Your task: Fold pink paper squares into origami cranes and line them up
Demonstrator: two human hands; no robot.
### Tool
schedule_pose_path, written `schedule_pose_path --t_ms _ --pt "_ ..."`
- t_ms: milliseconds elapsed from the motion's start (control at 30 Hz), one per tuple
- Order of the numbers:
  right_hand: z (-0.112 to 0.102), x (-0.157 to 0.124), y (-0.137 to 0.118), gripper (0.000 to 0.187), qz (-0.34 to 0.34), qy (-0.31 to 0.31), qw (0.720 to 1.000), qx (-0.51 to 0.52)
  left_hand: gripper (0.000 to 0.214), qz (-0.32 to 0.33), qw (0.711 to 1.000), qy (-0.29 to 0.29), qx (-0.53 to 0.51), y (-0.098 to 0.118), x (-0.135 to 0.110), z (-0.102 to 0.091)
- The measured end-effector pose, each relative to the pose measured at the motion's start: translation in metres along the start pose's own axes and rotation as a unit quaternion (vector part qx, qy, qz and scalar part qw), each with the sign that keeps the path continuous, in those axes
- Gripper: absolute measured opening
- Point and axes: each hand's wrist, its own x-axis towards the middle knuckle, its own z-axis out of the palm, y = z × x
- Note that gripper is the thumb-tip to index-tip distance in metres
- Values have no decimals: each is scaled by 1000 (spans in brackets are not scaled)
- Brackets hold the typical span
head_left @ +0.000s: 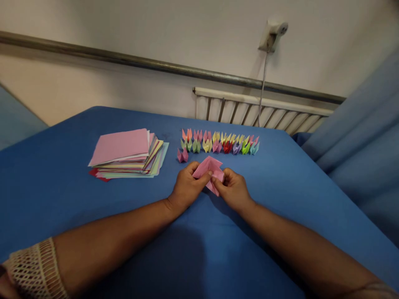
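A partly folded sheet of pink origami paper (209, 165) is held up between both hands, over the blue surface. My left hand (188, 182) grips its left side, thumb pressed on the inner folds. On the right side my right hand (234, 187) pinches the paper, its thumb close to the left thumb. Some fingers of both hands are hidden behind the sheet. Just beyond stand rows of small folded paper figures (227, 146) in many colours, with pointed tips upward. A single pink figure (182, 155) stands in front at the left end, close to my left hand.
A thick stack of coloured paper (121, 147) lies to the left, pink on top. The blue-covered table (149, 257) ends near a wall with a metal rail (131, 58) and a white radiator (246, 108). A blue curtain (370, 124) hangs at the right.
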Motion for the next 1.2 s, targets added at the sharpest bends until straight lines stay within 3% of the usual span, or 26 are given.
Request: schedule_pose_path --t_ms 133,333,500,667,800,1033,1200 --pt "-8 -3 -7 31 -64 27 995 -70 26 -25 999 -7 -29 1 0 1" --pt "-14 -6 -14 30 -130 10 982 -139 30 -38 997 -36 -63 -1 1 2" --pt "-16 -9 -18 30 -145 -4 979 -145 25 -55 996 8 -73 -3 3 2" --pt "-15 -9 -17 25 -109 -32 987 -114 24 -69 993 30 -91 -3 6 2" --pt "-12 -6 -12 25 -62 -12 995 -72 28 -66 992 34 -102 -5 8 1" --pt "-12 -6 -11 19 -83 -21 993 -77 25 -67 992 32 -105 -4 6 3" --pt "-9 -5 -10 22 -38 -18 999 -30 25 -58 992 40 -104 -6 9 1"
